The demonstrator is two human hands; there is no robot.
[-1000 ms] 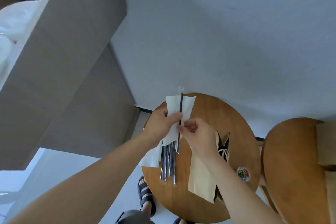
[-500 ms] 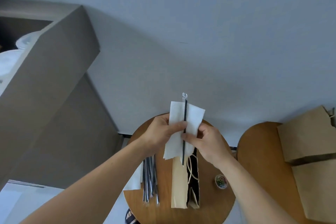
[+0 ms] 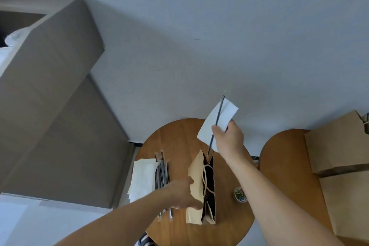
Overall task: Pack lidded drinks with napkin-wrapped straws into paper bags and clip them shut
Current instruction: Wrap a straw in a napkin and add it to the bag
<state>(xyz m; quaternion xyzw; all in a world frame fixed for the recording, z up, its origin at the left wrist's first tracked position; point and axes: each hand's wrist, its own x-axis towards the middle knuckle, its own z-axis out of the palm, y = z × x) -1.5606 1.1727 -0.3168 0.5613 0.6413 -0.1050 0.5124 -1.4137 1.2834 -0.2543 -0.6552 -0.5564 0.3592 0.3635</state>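
From the head view, the right hand (image 3: 229,138) pinches a black straw (image 3: 219,110) against a white napkin (image 3: 226,114), the straw's lower tip at the far edge of the open paper bag (image 3: 196,183). The left hand (image 3: 179,195) grips the bag's left wall. On the round table (image 3: 179,138), spare straws (image 3: 162,171) lie left and a clip tub (image 3: 240,194) right; bare wood shows behind the bag.

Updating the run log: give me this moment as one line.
right hand pinches straw and napkin over paper bag mouth | left hand holds paper bag side
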